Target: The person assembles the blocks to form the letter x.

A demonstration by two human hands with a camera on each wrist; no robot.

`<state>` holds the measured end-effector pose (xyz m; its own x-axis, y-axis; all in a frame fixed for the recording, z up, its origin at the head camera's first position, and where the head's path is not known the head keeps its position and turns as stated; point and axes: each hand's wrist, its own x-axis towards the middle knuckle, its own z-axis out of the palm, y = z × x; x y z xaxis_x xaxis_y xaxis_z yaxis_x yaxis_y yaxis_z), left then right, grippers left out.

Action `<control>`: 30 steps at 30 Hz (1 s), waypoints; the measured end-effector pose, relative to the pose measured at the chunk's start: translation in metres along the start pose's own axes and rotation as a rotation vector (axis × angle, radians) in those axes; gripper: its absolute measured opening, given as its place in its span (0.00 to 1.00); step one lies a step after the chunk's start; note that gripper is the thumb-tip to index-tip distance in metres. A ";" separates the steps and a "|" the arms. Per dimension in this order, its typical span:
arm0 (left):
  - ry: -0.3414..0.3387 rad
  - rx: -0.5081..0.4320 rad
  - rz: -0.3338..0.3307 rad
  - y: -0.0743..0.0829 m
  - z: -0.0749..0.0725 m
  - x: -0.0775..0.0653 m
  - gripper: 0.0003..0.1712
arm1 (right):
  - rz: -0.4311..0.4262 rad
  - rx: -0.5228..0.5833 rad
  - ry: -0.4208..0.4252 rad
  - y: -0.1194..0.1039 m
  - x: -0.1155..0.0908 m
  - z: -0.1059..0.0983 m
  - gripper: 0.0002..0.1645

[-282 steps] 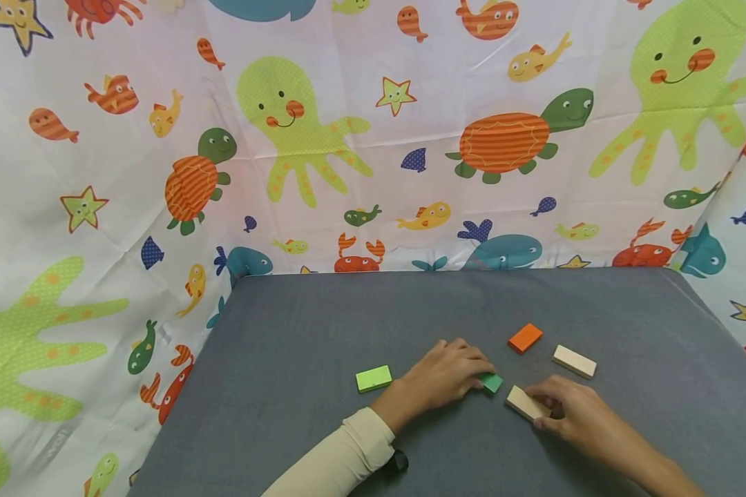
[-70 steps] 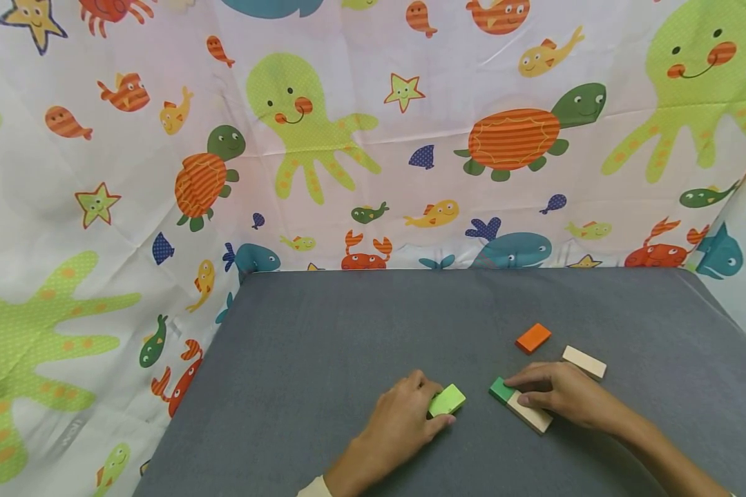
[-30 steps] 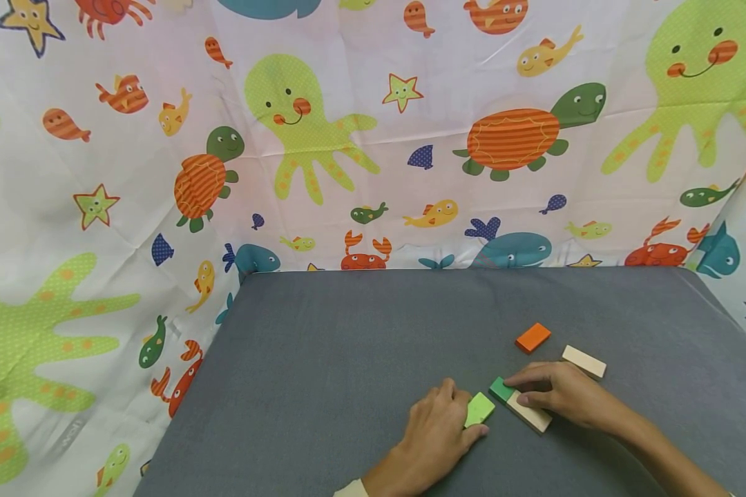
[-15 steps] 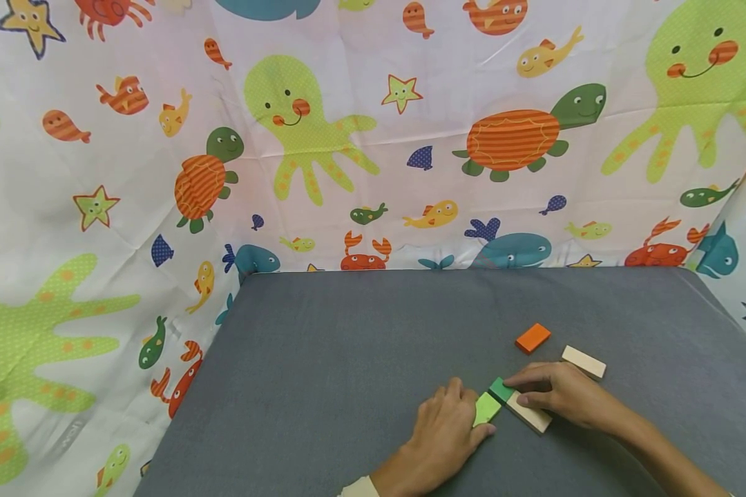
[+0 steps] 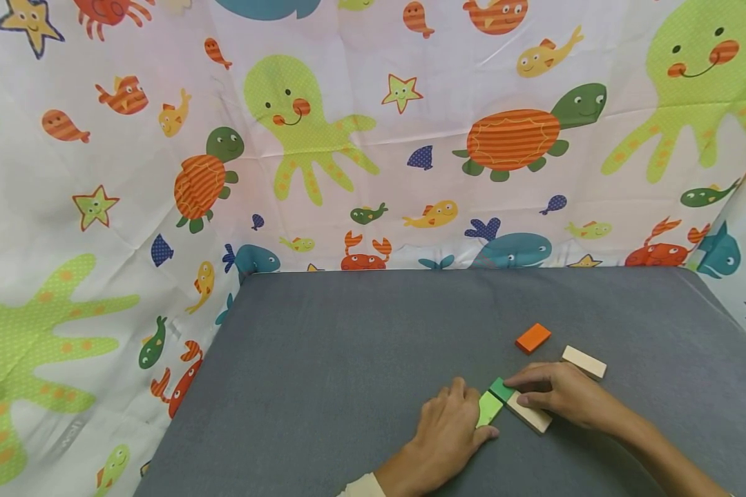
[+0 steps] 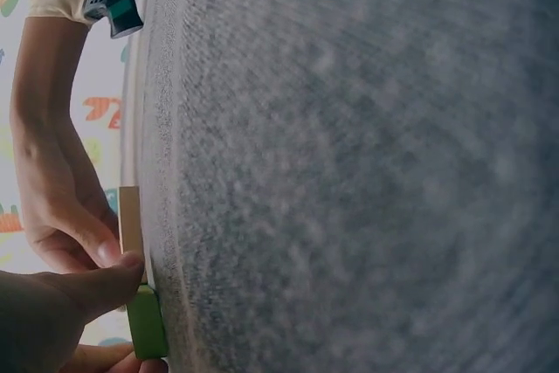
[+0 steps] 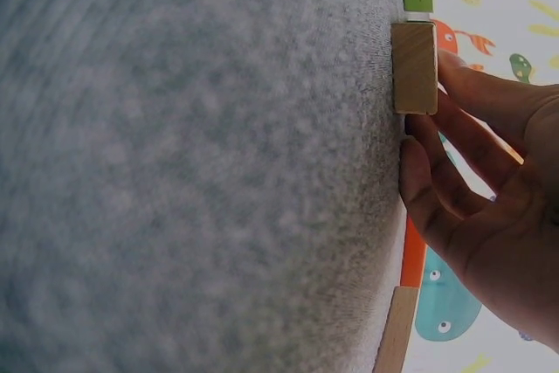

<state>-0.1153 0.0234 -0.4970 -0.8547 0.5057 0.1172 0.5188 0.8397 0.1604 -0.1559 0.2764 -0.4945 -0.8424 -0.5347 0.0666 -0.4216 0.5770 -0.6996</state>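
Observation:
My left hand (image 5: pixel 444 431) pinches a lime green block (image 5: pixel 490 408) between thumb and fingers, flat on the grey table. One end of that block is right at a darker green block (image 5: pixel 501 390). At an angle to them, a plain wooden block (image 5: pixel 530 413) meets the darker green one. My right hand (image 5: pixel 562 393) holds these two, its index finger at the darker green block and its thumb on the wooden one. The right wrist view shows the end of the wooden block (image 7: pixel 415 69), with the thumb behind it and the other fingers curled below.
An orange block (image 5: pixel 532 338) lies farther back on the grey table (image 5: pixel 336 345). Behind my right hand is a second plain wooden block (image 5: pixel 584 362), partly covered by the hand. A sea-animal curtain (image 5: pixel 342 235) hangs along the table's back and left edges.
My left hand picked up the lime block at left and slid it rightward to the darker green block. Earlier it placed the darker green block against the wooden one. The right hand has lately stayed still.

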 end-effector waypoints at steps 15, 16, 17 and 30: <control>0.008 0.007 0.036 0.000 0.002 0.001 0.31 | -0.010 0.010 0.004 0.000 0.000 0.001 0.15; 0.010 0.006 0.038 -0.001 0.003 0.001 0.30 | -0.008 0.011 0.003 0.001 0.000 0.001 0.15; 0.011 0.006 0.039 -0.001 0.003 0.001 0.30 | -0.007 0.010 0.002 0.001 0.000 0.001 0.15; -0.008 -0.008 0.032 0.000 0.001 0.002 0.30 | 0.003 0.011 0.001 0.001 0.000 0.001 0.16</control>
<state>-0.1169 0.0246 -0.4974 -0.8379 0.5337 0.1148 0.5458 0.8216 0.1646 -0.1561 0.2763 -0.4961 -0.8439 -0.5326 0.0651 -0.4153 0.5716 -0.7077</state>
